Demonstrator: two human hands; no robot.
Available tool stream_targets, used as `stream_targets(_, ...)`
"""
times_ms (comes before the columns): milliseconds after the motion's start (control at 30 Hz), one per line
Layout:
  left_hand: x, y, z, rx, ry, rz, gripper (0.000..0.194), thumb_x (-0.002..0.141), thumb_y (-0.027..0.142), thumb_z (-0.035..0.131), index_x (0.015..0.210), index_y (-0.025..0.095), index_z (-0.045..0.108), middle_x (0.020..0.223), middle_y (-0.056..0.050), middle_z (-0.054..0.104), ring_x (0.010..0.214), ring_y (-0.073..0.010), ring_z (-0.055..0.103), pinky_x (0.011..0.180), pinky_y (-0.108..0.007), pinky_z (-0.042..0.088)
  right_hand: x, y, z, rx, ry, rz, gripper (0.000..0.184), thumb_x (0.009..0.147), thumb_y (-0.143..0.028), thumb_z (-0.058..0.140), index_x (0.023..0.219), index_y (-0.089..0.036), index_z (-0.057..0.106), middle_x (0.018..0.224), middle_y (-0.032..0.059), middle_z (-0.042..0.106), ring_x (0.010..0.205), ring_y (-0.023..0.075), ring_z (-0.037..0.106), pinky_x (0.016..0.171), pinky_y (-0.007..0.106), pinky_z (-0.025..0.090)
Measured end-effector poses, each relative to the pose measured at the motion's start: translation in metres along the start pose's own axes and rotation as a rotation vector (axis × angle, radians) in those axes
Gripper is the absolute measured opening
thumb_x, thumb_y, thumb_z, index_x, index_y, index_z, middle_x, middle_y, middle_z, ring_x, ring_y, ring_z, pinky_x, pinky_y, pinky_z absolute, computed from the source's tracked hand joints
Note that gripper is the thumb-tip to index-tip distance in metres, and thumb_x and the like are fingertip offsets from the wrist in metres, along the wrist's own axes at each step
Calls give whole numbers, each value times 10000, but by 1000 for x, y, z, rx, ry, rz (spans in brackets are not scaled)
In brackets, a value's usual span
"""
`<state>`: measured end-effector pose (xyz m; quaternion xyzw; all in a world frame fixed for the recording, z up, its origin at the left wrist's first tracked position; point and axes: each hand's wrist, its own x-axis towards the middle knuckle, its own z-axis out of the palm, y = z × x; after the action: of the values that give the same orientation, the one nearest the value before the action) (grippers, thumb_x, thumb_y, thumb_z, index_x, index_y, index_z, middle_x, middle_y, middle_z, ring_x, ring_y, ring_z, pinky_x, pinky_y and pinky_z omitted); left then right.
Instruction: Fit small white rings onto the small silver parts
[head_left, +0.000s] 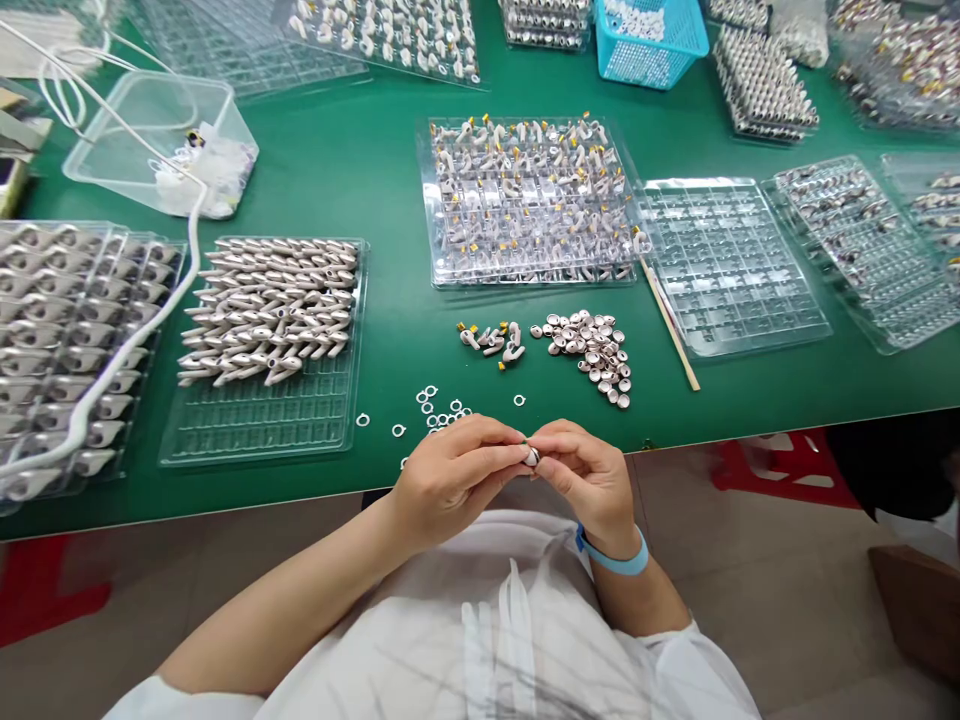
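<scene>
My left hand and my right hand meet at the table's front edge, fingertips pinched together. Between them is a small shiny earbud-like part, mostly covered by the fingers. Beyond the left hand lie several white rings, some of them hidden by that hand. Farther back sits a small group of stemmed earbud pieces with yellow tabs. To its right spreads a pile of round metallic-beige caps.
A clear tray of stemmed pieces stands mid-table. At left are a tray of beige shells, a white cable and a clear plastic box. A wooden stick lies beside a transparent tray. A blue basket is at the back.
</scene>
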<state>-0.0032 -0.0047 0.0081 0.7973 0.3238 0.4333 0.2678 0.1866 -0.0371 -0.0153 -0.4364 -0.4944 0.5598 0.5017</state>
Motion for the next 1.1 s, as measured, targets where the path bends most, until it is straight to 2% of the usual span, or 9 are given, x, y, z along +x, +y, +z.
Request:
stream_targets(467, -2, -3, 0, -21, -27, 10, 172, 860, 78, 631, 986, 171, 701, 876, -91, 729, 784, -157, 695, 704, -250, 566, 2, -3, -1, -63, -13, -98, 269, 830, -119, 703, 1037, -285, 753, 907, 43, 703, 828, 158, 675, 635, 260, 585)
stream_targets(800, -4, -6, 1, 4, -18, 35, 134, 872, 86, 624, 965, 162, 683, 861, -77, 726, 759, -139, 687, 672, -237, 571, 3, -4, -2, -160, -19, -192, 299, 817, -79, 704, 1039, -274, 754, 924, 47, 727, 813, 154, 688, 648, 257, 593)
stream_targets(1100, -2, -7, 1, -40, -23, 14, 145, 863, 70, 634, 971, 154, 681, 864, -85, 728, 763, -146, 691, 671, -242, 574, 3, -3, -1, -144, -3, -205, 366, 803, -48, 708, 1067, -300, 745, 934, 43, 728, 826, 159, 691, 665, 265, 601)
